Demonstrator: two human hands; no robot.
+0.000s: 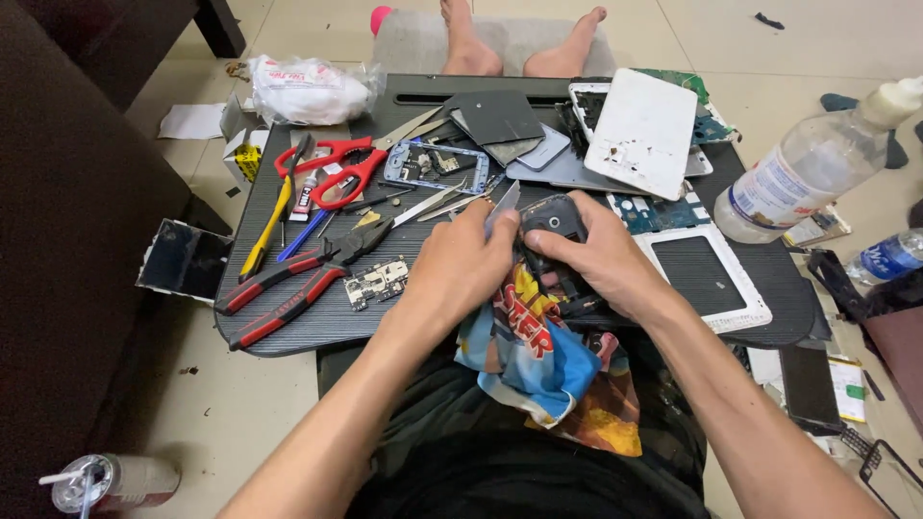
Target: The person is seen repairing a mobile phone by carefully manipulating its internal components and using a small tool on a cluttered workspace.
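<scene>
At the left of the black worktop point(288, 332) lie the tools, set within reach: red-handled pliers point(288, 279), a yellow-handled screwdriver point(266, 231), red scissors point(332, 168) and a small bare circuit board point(377, 282). They sit clear of the middle, which keeps room for the hands.

The left hand point(457, 264) is closed around a thin grey blade-like tool point(502, 207), its fingers clamped on it so the tip meets the edge of the piece, seemingly to pry or scrape there. The right hand point(601, 259) grips a small black device housing point(553, 219), fingers wrapped firmly round it; it is held just above the worktop's near edge, steadied against the blade. A colourful cloth point(538, 351) hangs below both hands over the lap, probably to catch bits or wipe.

Further right rest a white tablet back cover point(644, 130), a white-framed screen panel point(707, 274) and a clear plastic bottle point(808, 173).
</scene>
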